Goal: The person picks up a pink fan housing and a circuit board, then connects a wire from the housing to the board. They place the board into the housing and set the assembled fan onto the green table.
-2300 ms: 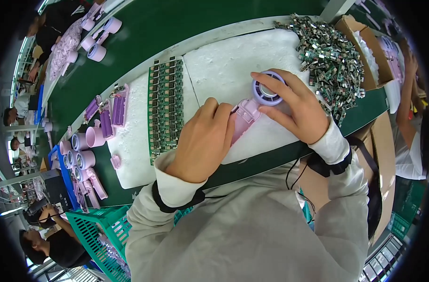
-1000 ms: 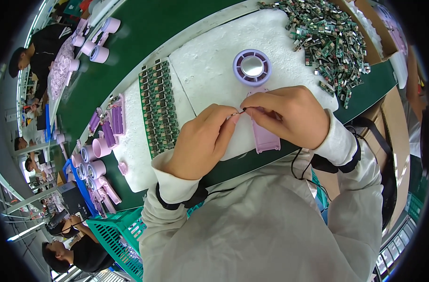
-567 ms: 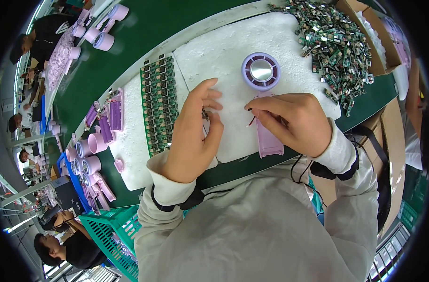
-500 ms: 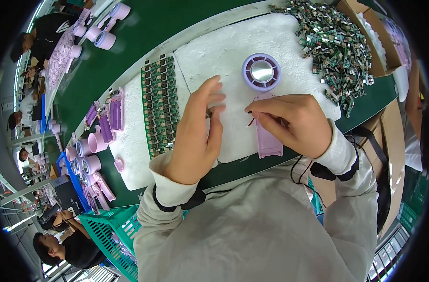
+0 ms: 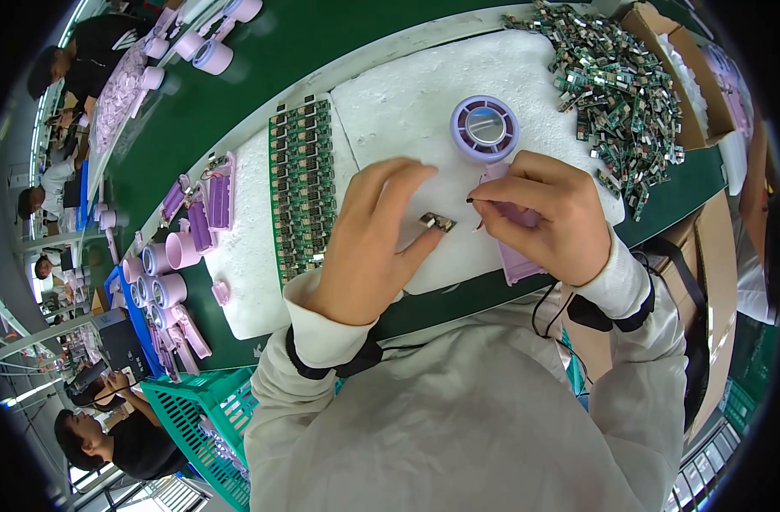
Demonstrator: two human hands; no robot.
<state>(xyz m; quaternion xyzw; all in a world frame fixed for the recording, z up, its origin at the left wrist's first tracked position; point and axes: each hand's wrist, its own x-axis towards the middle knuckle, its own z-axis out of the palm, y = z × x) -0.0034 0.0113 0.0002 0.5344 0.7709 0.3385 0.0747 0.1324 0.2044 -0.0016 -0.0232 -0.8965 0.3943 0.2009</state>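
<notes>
A lilac handheld fan with a round grille head (image 5: 485, 128) lies on white foam sheets, its open pink handle (image 5: 516, 266) toward me. My right hand (image 5: 556, 218) is over the handle, thumb and forefinger pinched on a thin wire (image 5: 479, 227) with a dark tip. A small green circuit board (image 5: 438, 222) sits between the two hands, beside my left thumb tip. My left hand (image 5: 364, 243) has its thumb and fingers apart. Whether the thumb touches the board I cannot tell.
A panel of joined circuit boards (image 5: 303, 188) lies left on the foam (image 5: 390, 94). Loose boards (image 5: 620, 111) are heaped at right, by a cardboard box (image 5: 676, 68). Pink fan parts (image 5: 181, 247) stand at left, above a green crate (image 5: 198, 427). Several people sit farther left.
My left thumb and fingers have spread, and the small board, mostly hidden by that hand before, shows beside the thumb. The fan handle has tilted slightly; my right hand keeps its pinch.
</notes>
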